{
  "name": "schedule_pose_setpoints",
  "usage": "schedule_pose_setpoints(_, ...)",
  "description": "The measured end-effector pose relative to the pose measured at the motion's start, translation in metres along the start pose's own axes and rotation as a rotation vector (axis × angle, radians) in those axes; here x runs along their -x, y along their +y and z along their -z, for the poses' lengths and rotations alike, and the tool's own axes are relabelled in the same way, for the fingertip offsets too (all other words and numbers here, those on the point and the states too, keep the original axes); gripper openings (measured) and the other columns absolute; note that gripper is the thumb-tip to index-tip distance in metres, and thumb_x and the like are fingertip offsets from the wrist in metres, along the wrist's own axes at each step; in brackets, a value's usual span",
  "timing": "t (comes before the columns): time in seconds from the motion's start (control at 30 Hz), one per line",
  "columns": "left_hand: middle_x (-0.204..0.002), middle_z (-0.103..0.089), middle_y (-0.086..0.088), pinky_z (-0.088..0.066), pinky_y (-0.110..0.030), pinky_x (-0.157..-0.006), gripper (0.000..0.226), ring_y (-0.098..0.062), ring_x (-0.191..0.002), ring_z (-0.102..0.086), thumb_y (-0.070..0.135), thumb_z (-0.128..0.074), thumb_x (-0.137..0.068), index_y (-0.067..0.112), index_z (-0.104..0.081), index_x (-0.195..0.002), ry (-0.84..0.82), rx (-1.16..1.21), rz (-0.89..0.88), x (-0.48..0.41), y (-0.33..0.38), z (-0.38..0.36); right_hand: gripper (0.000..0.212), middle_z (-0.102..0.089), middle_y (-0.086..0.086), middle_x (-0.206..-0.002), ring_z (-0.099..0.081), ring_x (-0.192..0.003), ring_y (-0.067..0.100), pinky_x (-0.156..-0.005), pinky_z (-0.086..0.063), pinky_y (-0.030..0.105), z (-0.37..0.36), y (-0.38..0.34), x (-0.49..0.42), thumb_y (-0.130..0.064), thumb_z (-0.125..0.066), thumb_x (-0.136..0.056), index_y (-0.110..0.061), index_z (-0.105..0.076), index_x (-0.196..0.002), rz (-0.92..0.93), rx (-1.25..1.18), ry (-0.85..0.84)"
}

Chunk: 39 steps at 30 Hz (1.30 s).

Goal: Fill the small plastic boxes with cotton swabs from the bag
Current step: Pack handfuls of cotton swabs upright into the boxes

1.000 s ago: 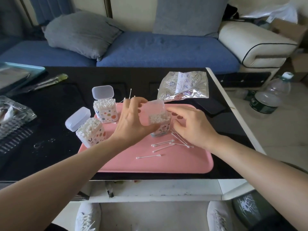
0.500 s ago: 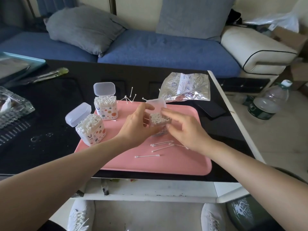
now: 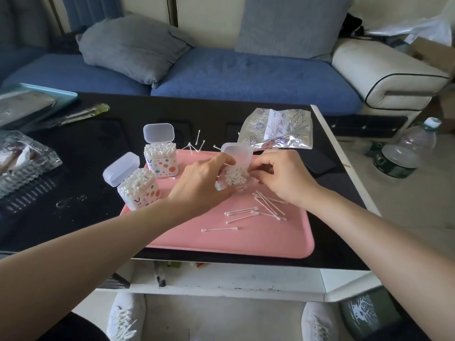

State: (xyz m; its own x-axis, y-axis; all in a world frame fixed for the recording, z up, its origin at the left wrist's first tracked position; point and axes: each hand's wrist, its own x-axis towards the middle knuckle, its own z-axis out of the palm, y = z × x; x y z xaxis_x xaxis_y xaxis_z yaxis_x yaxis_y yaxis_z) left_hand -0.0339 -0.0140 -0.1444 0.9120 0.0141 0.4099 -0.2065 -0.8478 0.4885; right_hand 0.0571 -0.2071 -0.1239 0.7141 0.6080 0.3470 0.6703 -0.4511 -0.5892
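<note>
Near swab box (image 3: 138, 190) and far swab box (image 3: 161, 158) are set left on the tray (image 3: 221, 244); loose cotton swabs (image 3: 246, 212) are scattered right, bag (image 3: 278, 127) laid behind.

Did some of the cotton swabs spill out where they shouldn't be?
Yes. Several loose swabs lie scattered on the pink tray beside the held box, and a few stray swabs sit off the tray on the black table. The nearest full box also stands tilted at the tray's left edge.
</note>
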Motion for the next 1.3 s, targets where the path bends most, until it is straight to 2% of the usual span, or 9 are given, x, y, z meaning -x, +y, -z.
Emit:
schedule_pose_setpoints(0.27, -0.101, -0.071, 0.005, -0.059, -0.040, -0.079, 0.053, -0.013, -0.088, -0.069, 0.029, -0.086, -0.076, 0.022, -0.057, -0.120, -0.046, 0.011, 0.059, 0.005, -0.003, 0.005, 0.019, -0.070, -0.016, -0.083, -0.068, -0.080, 0.009, -0.077, -0.056, 0.045, -0.010, -0.005, 0.009, -0.026, -0.060, -0.088, -0.026, -0.079, -0.092, 0.067, 0.050, 0.093)
schedule_pose_setpoints(0.43, -0.096, -0.068, 0.005, -0.060, -0.033, -0.080, 0.052, -0.008, -0.086, -0.068, 0.029, -0.086, -0.076, 0.022, -0.058, -0.119, -0.041, 0.096, 0.207, 0.009, -0.012, 0.005, 0.052, -0.067, -0.002, -0.115, -0.059, -0.108, 0.012, -0.102, -0.043, 0.022, -0.007, -0.007, 0.017, 0.011, -0.050, -0.086, -0.015, -0.069, -0.127, 0.107, 0.154, -0.159)
schedule_pose_setpoints(0.53, -0.098, -0.069, 0.004, -0.060, -0.033, -0.080, 0.051, -0.007, -0.087, -0.068, 0.029, -0.085, -0.077, 0.023, -0.058, -0.120, -0.049, 0.107, 0.221, 0.008, -0.015, 0.004, 0.058, -0.065, -0.007, -0.117, -0.058, -0.093, -0.002, -0.096, -0.046, 0.020, 0.006, -0.003, 0.017, 0.007, -0.051, -0.089, -0.021, -0.059, -0.140, -0.029, 0.139, -0.171)
schedule_pose_setpoints(0.63, -0.099, -0.070, 0.003, -0.060, -0.034, -0.081, 0.051, -0.009, -0.089, -0.068, 0.030, -0.084, -0.078, 0.023, -0.057, -0.121, -0.048, 0.099, 0.208, 0.008, -0.017, 0.005, 0.037, -0.069, -0.002, -0.112, -0.064, -0.097, 0.013, -0.091, -0.051, 0.032, 0.016, 0.008, 0.016, -0.026, -0.069, -0.090, -0.017, -0.068, -0.127, -0.228, 0.311, -0.323)
schedule_pose_setpoints(0.7, -0.102, -0.070, 0.002, -0.060, -0.036, -0.082, 0.051, -0.011, -0.090, -0.068, 0.030, -0.083, -0.079, 0.022, -0.058, -0.122, -0.043, 0.083, 0.201, 0.009, -0.021, 0.006, 0.043, -0.068, -0.004, -0.107, -0.062, -0.098, 0.018, -0.085, -0.051, 0.034, 0.016, 0.010, 0.019, -0.046, -0.077, -0.081, -0.017, -0.071, -0.112, -0.306, 0.428, -0.489)
schedule_pose_setpoints(0.87, -0.111, -0.067, 0.000, -0.058, -0.042, -0.082, 0.056, -0.017, -0.090, -0.067, 0.029, -0.082, -0.081, 0.020, -0.052, -0.128, -0.008, 0.054, 0.273, 0.008, -0.027, 0.013, 0.014, -0.063, -0.012, -0.079, -0.062, -0.079, 0.013, -0.061, -0.041, 0.018, 0.003, 0.006, 0.024, -0.019, -0.077, -0.084, -0.026, -0.065, -0.082, -0.242, 0.371, -0.510)
schedule_pose_setpoints(1.1, -0.097, -0.052, 0.002, -0.032, -0.027, -0.061, 0.042, -0.018, -0.080, -0.052, 0.034, -0.082, -0.073, 0.020, -0.049, -0.095, 0.037, -0.100, 0.297, 0.021, -0.013, 0.022, 0.012, -0.072, -0.006, -0.088, -0.066, -0.085, 0.013, -0.083, -0.055, 0.033, -0.004, 0.001, 0.024, -0.022, -0.077, -0.086, -0.017, -0.077, -0.097, -0.181, 0.318, -0.515)
schedule_pose_setpoints(1.2, -0.085, -0.061, 0.008, -0.044, -0.022, -0.062, 0.018, -0.015, -0.077, -0.062, 0.032, -0.078, -0.075, 0.022, -0.065, -0.082, -0.150, -0.100, 0.160, 0.029, -0.004, 0.023, 0.019, -0.071, -0.005, -0.089, -0.066, -0.085, 0.014, -0.081, -0.055, 0.033, 0.002, -0.004, 0.023, -0.029, -0.080, -0.082, -0.018, -0.076, -0.097, -0.175, 0.373, -0.601)
schedule_pose_setpoints(1.3, -0.083, -0.065, 0.017, -0.055, -0.026, -0.072, 0.017, -0.007, -0.079, -0.065, 0.041, -0.076, -0.079, 0.030, -0.073, -0.092, -0.481, -0.166, 0.065, 0.035, 0.002, 0.021, 0.010, -0.066, -0.003, -0.088, -0.063, -0.084, 0.017, -0.079, -0.054, 0.035, 0.002, -0.003, 0.026, -0.025, -0.080, -0.080, -0.024, -0.071, -0.083, -0.161, 0.473, -0.596)
